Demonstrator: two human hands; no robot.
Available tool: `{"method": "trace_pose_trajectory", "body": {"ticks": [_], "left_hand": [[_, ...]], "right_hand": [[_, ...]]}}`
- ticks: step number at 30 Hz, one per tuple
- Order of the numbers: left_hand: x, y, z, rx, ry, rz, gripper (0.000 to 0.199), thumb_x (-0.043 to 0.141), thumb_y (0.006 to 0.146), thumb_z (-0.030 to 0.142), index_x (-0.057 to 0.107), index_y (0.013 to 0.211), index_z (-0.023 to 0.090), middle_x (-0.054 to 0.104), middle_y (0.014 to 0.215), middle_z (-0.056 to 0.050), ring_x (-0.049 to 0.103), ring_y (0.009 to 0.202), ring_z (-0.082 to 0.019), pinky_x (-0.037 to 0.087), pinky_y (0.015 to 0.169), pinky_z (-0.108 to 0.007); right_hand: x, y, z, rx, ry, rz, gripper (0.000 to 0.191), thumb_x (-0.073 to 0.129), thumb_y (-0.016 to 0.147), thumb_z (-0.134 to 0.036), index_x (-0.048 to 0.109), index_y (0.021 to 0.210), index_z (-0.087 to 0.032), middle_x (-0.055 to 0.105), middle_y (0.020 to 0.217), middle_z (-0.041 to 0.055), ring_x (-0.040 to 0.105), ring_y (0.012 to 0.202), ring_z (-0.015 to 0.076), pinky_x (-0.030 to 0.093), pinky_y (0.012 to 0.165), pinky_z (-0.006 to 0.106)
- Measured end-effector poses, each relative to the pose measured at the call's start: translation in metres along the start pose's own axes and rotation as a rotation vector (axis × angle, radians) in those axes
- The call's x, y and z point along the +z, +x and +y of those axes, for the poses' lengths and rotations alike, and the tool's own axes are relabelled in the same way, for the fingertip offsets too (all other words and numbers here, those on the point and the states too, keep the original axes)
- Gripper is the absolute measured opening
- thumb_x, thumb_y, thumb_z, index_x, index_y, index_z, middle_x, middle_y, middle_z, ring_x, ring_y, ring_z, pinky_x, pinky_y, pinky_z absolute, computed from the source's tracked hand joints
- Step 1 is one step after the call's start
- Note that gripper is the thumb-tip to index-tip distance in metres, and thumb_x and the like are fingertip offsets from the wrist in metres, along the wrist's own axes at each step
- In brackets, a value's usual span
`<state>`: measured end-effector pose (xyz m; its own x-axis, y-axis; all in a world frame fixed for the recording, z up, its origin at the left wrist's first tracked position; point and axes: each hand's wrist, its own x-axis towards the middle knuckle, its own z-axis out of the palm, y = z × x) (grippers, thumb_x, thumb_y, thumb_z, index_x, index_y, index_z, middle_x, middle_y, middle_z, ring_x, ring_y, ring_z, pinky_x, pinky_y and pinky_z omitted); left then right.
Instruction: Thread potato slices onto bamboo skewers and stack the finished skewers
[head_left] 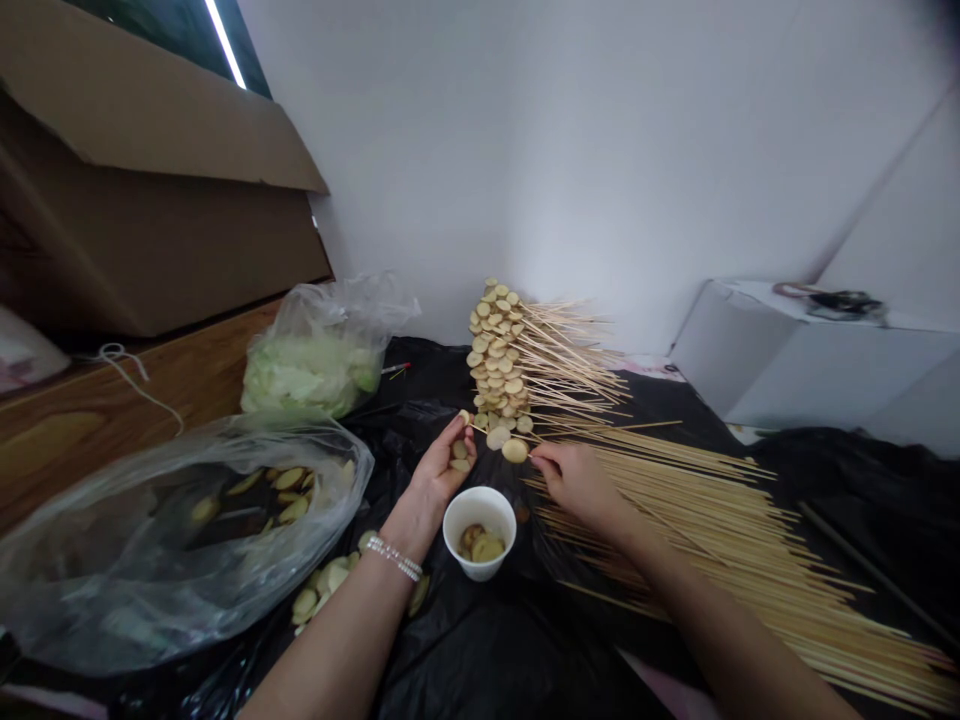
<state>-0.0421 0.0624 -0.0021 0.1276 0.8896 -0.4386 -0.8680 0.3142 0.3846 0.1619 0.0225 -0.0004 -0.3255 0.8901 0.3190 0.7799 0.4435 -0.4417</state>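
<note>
My left hand point(448, 455) is closed around several pale round slices, with one slice pinched at its fingertips against the tip of a thin wooden skewer. My right hand point(574, 478) grips that skewer farther along. Two slices point(514, 451) are threaded on it between my hands. Just below them stands a white cup point(480, 572) with a few slices inside. Behind my hands is a tall stack of threaded slices point(496, 350), their sticks pointing right. Many bare skewers point(697, 510) lie under and beside my right forearm.
An open clear bag of slices point(187, 600) lies at the left, with loose slices point(324, 588) beside it. Behind is a bag of pale green pieces point(315, 365). A cardboard box point(165, 230) stands back left, a white box point(795, 360) at right. Black plastic point(465, 660) covers the surface.
</note>
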Motion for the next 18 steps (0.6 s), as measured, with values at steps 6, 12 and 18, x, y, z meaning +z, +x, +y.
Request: {"method": "trace_pose_trajectory", "body": {"ticks": [6, 12, 18], "left_hand": [[0.001, 0.000, 0.000, 0.007, 0.030, -0.011, 0.008, 0.054, 0.087, 0.010, 0.061, 0.084, 0.011, 0.063, 0.068, -0.003, 0.058, 0.051, -0.006, 0.049, 0.045, -0.013], [-0.001, 0.001, -0.001, 0.005, 0.049, -0.034, 0.007, 0.054, 0.087, 0.009, 0.060, 0.083, 0.011, 0.062, 0.065, -0.003, 0.058, 0.050, -0.007, 0.049, 0.044, -0.013], [-0.001, 0.001, -0.002, 0.005, 0.069, -0.038, 0.008, 0.054, 0.087, 0.010, 0.060, 0.083, 0.010, 0.062, 0.065, -0.003, 0.058, 0.050, -0.007, 0.049, 0.044, -0.013]], "right_hand": [[0.004, -0.003, -0.004, 0.015, -0.064, 0.033, 0.022, 0.046, 0.089, -0.019, 0.065, 0.077, -0.019, 0.069, 0.079, 0.0042, 0.060, 0.072, 0.0152, 0.034, 0.067, 0.024], [0.007, -0.003, -0.005, 0.033, -0.028, 0.012, 0.024, 0.044, 0.089, -0.018, 0.065, 0.078, -0.019, 0.069, 0.076, 0.0039, 0.059, 0.069, 0.0149, 0.033, 0.065, 0.024], [0.011, -0.003, -0.003, 0.021, -0.004, 0.064, 0.022, 0.045, 0.088, -0.017, 0.064, 0.077, -0.018, 0.068, 0.077, 0.0046, 0.058, 0.070, 0.0154, 0.034, 0.066, 0.024]]}}
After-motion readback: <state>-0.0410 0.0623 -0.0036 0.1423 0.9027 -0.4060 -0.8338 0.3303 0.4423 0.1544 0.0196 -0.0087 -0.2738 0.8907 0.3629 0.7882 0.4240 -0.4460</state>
